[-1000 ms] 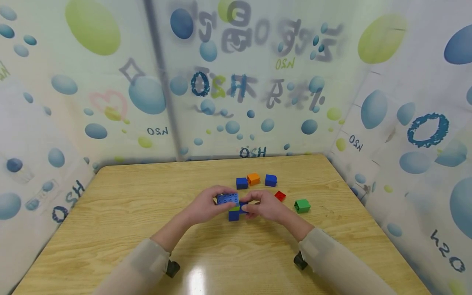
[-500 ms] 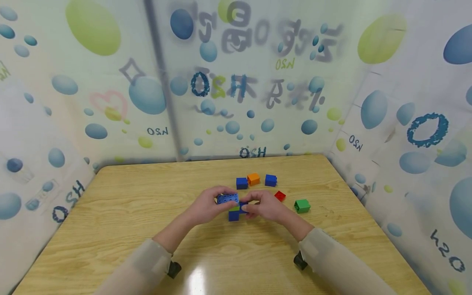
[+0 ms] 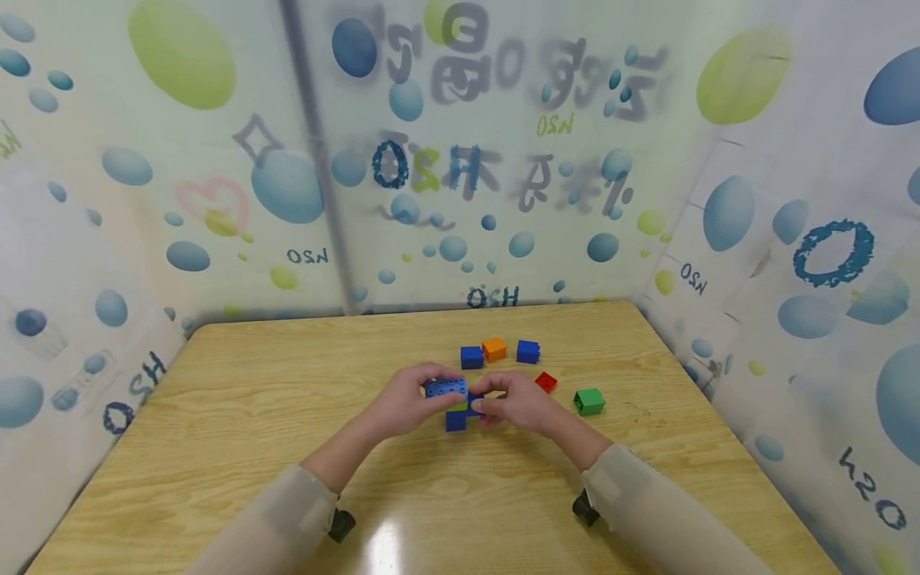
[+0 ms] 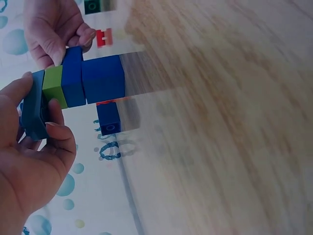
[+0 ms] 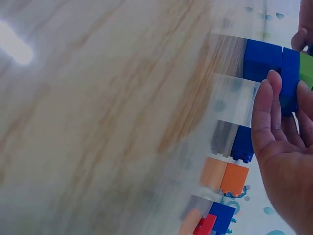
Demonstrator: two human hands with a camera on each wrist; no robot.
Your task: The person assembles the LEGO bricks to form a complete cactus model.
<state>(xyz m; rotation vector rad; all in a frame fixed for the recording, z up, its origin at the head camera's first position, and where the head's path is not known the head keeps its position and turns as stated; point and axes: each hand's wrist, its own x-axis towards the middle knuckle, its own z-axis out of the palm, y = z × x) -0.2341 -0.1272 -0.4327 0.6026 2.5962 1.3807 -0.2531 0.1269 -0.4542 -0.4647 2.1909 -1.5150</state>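
Note:
A small tower of toy bricks stands on the wooden table. At its foot is a blue block, with a longer blue brick on top that juts out to the right. Above that sits a lime-green brick. My left hand grips the lighter blue studded brick at the top, thumb in front and fingers behind. The jutting end of the longer brick is pinched by my right hand, whose fingers hide part of it. In the right wrist view, the green brick is cut off by the frame edge.
Behind the tower lie a blue brick, an orange brick and another blue brick. A red brick and a green brick lie to the right. A patterned curtain stands along the table's far edge.
My left hand and the top light blue brick have shifted very slightly to the right. My right hand and the loose bricks have stayed where they were.

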